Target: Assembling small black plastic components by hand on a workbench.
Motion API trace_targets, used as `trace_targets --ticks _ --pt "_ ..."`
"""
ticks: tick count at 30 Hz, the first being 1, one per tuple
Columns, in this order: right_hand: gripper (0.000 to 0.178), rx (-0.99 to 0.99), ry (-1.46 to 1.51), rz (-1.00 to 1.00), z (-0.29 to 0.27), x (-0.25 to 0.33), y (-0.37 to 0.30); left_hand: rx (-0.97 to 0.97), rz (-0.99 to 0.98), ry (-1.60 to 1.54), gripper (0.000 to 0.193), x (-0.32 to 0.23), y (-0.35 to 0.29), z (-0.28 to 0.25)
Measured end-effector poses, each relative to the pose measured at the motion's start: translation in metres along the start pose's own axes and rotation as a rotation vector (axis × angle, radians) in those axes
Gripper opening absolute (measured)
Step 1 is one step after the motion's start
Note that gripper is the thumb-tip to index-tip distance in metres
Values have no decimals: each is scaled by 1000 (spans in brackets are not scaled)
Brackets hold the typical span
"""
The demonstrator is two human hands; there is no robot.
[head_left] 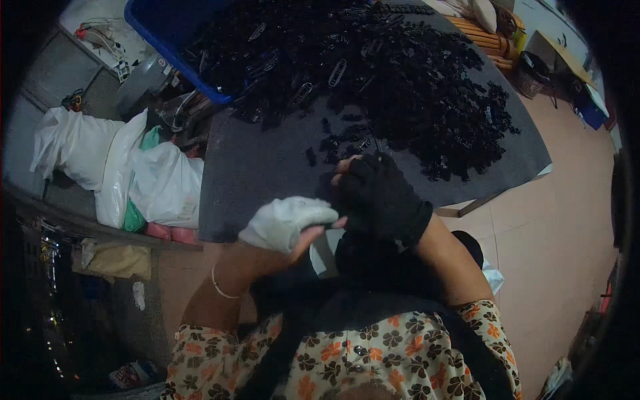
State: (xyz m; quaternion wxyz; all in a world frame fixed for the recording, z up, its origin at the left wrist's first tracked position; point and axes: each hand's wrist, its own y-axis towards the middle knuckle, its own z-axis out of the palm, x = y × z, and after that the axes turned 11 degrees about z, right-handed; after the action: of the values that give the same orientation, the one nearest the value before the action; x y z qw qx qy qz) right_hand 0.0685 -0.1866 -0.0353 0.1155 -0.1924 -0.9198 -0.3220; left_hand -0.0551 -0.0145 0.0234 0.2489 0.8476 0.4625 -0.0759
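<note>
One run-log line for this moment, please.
left hand: white glove, grip unclear | right hand: black glove, near loose black parts | black heap: spread over dark table | blue bin: table's far-left corner

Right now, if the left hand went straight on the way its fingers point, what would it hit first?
Most likely the black-gloved right hand, just to the right of the white-gloved left hand. Their relative height is hard to judge from this single view.

The top edge cuts the blue bin (171, 56), and anything between the right fingers (343, 165) is too dark to tell.
</note>
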Motion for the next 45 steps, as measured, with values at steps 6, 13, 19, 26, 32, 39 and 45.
trace_targets --ticks 6,13,19,26,32,39,45 --pt "42 75 -75 -56 -2 -1 -5 400 -79 -152 29 3 -2 -9" --pt "42 311 26 252 -16 4 6 4 -97 172 31 49 44 -4" --pt "39 -124 -152 355 12 -20 9 -19 -365 380 35 137 132 33" --pt "23 26 -45 396 0 -22 10 20 -332 386 28 146 134 42" --pt "23 -100 93 411 -7 -22 4 -310 -547 -390 27 112 72 20" --pt "22 -90 117 438 -8 -21 5 -480 -330 -421 41 92 34 30" --pt "23 -181 230 374 -1 -18 -3 -328 -170 83 36 63 33 31"
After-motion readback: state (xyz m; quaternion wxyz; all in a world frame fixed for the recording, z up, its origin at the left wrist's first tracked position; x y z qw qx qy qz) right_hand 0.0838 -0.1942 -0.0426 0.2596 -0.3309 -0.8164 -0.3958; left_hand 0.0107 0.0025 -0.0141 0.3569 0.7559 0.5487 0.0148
